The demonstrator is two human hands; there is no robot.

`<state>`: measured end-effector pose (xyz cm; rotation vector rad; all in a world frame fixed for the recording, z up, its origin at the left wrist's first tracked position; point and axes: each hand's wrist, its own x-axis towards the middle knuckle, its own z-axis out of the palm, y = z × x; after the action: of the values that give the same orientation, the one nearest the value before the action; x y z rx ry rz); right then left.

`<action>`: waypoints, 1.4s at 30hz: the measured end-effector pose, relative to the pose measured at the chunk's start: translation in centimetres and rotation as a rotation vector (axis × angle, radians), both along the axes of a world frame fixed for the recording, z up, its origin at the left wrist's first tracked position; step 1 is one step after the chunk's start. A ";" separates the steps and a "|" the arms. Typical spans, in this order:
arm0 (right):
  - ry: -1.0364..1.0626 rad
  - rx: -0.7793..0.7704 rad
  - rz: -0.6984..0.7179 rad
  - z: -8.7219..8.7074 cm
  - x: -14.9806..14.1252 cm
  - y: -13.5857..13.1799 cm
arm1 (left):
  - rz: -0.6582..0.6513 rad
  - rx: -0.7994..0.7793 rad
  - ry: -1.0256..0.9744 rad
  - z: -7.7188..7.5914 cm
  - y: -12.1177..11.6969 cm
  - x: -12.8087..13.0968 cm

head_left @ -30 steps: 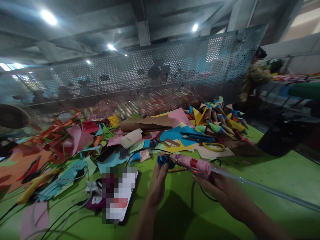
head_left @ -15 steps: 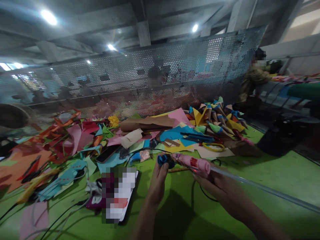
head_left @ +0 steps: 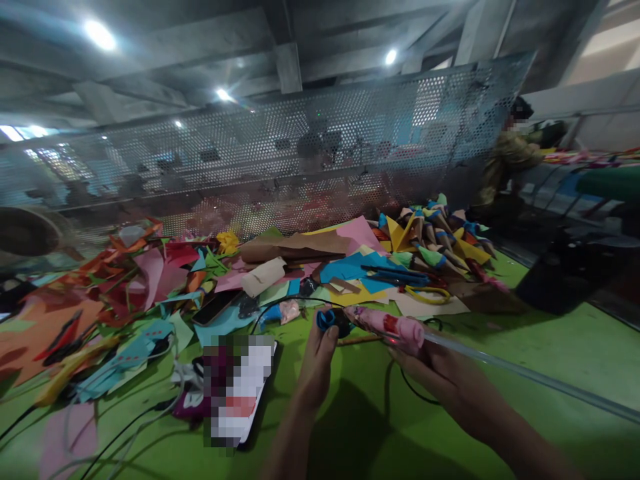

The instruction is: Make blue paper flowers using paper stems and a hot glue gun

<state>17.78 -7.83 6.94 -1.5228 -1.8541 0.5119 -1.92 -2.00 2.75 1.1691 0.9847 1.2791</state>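
Observation:
My left hand (head_left: 320,353) pinches a small rolled piece of blue paper (head_left: 327,320), with a dark part on its right side. In my right hand (head_left: 425,363) is a pink-wrapped glue gun (head_left: 390,325), its tip pointing left at the blue paper. A long clear glue stick (head_left: 500,363) runs out of the gun's back toward the right edge. Whether the tip touches the paper I cannot tell. Most of my right fingers are hidden behind the gun.
On the green table (head_left: 565,380) lie a lit phone (head_left: 247,387), a dark phone (head_left: 217,303), a power strip (head_left: 135,353) and red-handled scissors (head_left: 63,337). Coloured paper scraps (head_left: 155,277) and paper cones (head_left: 435,233) pile at the back before a perforated metal screen (head_left: 250,173). A person (head_left: 510,157) works at right.
Both hands stay nearly in place. The blue paper has turned slightly in my left hand, and the glue gun has shifted a little to the right.

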 end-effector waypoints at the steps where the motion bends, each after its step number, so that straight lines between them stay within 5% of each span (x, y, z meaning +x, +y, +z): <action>1: 0.003 -0.009 0.012 0.0 0.0 0.0 | 0.006 -0.002 0.002 0.0 0.0 0.0; 29: 0.072 0.022 0.076 -0.4 0.1 0.3 | 0.015 0.026 0.017 -1.4 0.6 0.1; 34: 0.069 0.035 0.054 -0.5 0.1 0.3 | 0.016 0.074 0.048 -1.4 0.5 0.0; 42: 0.318 -0.008 -0.109 -1.3 2.4 -0.2 | 0.055 -0.017 0.119 -3.6 1.8 -0.5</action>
<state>20.19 -8.01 5.66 -1.4439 -1.5199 0.6679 -2.38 -0.15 -0.87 1.2235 1.1195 1.2539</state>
